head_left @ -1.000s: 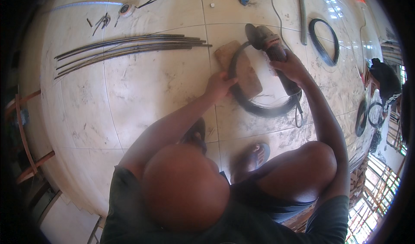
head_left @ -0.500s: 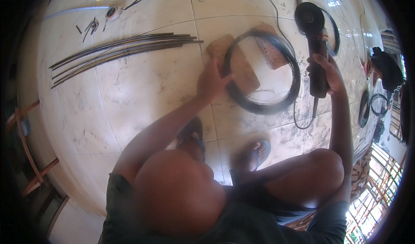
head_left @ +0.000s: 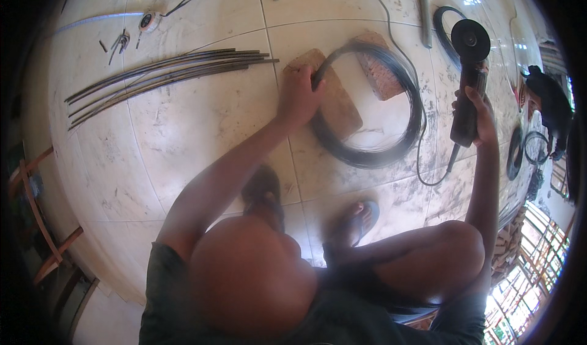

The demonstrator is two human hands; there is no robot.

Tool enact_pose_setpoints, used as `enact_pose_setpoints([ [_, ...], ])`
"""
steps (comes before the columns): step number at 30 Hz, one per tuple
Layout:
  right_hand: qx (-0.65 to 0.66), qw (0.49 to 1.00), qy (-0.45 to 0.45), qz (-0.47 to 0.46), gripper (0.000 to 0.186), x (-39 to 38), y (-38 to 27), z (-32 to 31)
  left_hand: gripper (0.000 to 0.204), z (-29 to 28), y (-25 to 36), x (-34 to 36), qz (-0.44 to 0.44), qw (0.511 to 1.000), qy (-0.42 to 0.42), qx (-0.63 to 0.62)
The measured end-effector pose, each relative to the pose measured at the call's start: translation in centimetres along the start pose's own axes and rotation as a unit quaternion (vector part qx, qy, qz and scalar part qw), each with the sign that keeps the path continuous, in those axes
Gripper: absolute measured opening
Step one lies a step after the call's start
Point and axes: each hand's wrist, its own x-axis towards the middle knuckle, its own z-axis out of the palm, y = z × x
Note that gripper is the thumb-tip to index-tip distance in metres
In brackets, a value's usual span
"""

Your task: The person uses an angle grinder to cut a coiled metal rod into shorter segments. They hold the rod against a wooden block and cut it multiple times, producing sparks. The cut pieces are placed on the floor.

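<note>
My left hand (head_left: pixel 301 98) is closed round the left side of a coil of dark wire (head_left: pixel 367 157). The coil lies over two bricks, a long one (head_left: pixel 340 103) beside my left hand and a reddish one (head_left: pixel 380 70) farther to the right. My right hand (head_left: pixel 482 120) grips the body of an angle grinder (head_left: pixel 468 103), held upright in view with its dark disc (head_left: pixel 470 40) at the far end. A cable (head_left: pixel 422 155) runs from the grinder's near end past the coil's right side.
Several thin metal rods (head_left: pixel 165 79) lie on the tiled floor at left. Beyond them are a tape measure (head_left: pixel 147 22) and small bent metal pieces (head_left: pixel 121 41). A second, smaller coil (head_left: pixel 441 27) and a grey pipe (head_left: pixel 424 15) lie at the far right. My sandalled foot (head_left: pixel 361 220) is near the coil.
My left hand has closed on the wire coil, where its fingers were spread before. My right hand has carried the grinder to the right, away from the coil, and slightly nearer.
</note>
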Motion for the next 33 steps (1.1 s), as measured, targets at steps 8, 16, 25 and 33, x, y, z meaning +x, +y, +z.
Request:
enact_pose_setpoints([
  [8,-0.018,0.998,-0.052,-0.042,0.047,-2.1,-1.5,4.5,0.026,1.2,1.1,-1.3,-0.127,0.88,-0.083,-0.451],
  [16,-0.021,0.993,-0.099,-0.067,0.048,-3.6,-1.8,3.1,0.032,1.6,4.2,-4.9,0.002,0.905,-0.117,-0.409],
  [25,0.012,0.994,-0.065,-0.083,0.057,-5.5,-2.5,0.8,0.03,2.0,3.6,-5.2,0.004,0.898,-0.081,-0.432],
  [33,-0.023,0.996,-0.066,-0.064,0.053,-6.4,-2.6,3.1,0.034,2.5,2.7,-2.9,-0.048,0.922,-0.06,-0.379],
])
